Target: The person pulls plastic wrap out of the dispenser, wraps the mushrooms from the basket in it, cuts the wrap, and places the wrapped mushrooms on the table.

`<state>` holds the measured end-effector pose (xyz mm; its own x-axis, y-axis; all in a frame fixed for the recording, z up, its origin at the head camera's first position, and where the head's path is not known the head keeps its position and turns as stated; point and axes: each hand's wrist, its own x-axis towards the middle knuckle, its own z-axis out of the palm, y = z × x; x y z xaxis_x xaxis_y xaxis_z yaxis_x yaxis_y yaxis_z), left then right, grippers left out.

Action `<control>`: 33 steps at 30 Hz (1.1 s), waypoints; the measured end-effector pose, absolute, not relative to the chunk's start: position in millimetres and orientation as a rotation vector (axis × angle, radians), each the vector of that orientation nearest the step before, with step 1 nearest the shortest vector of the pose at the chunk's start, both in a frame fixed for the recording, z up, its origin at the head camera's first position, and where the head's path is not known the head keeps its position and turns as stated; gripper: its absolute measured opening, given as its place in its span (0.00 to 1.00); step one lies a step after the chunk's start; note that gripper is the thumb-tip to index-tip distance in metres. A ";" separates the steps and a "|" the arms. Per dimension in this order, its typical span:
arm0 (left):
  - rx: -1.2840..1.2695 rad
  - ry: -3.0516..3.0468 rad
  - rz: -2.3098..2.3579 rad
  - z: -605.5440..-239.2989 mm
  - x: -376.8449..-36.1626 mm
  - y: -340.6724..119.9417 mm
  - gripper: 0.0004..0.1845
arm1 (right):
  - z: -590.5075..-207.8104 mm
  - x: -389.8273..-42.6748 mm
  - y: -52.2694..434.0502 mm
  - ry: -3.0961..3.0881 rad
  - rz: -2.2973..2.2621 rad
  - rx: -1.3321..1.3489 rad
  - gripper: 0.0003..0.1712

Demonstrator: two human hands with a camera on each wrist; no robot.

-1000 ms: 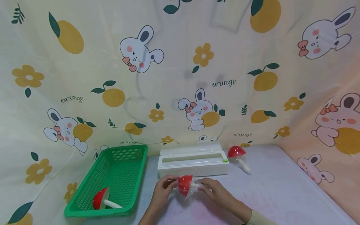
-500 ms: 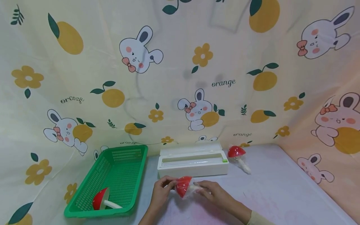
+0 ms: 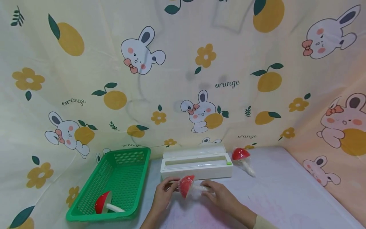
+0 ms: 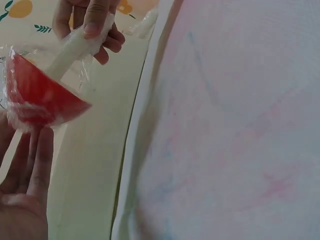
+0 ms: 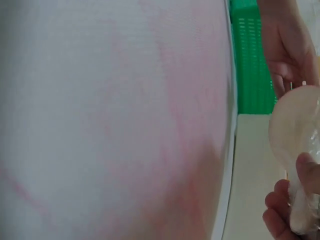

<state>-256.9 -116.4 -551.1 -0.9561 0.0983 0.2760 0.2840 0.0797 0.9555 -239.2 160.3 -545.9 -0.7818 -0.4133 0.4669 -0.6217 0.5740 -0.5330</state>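
Right grip (image 3: 218,193) pinches the stem of the film-wrapped mushroom (image 3: 186,185), left hand (image 3: 163,194) flat under its cap; wrapping looks nearly finished, one bare mushroom (image 3: 103,203) waits in the basket (image 3: 125,173).

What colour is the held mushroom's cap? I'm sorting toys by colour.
Red mushroom cap; clearest in the head view.
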 end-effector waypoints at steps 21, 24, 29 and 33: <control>-0.443 -2.365 -1.994 -547.9 -259.4 -107.0 0.06 | -540.9 -229.7 171.1 -2.872 1.019 0.718 0.13; -0.487 -2.392 -1.956 -547.2 -261.3 -106.4 0.08 | -540.3 -229.6 175.8 -2.843 1.039 0.675 0.13; -0.538 -2.457 -1.799 -540.2 -268.5 -112.0 0.11 | -539.1 -230.8 190.6 -2.707 0.993 0.659 0.14; -0.508 -2.463 -1.606 -530.2 -276.0 -119.8 0.10 | -536.3 -232.5 205.8 -2.617 0.987 0.612 0.16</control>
<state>-276.0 -119.8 -530.2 -0.9301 0.1945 0.3116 0.3635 0.3666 0.8564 -232.5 205.8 -536.3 -0.8720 -0.2882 0.3956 -0.4777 0.6774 -0.5594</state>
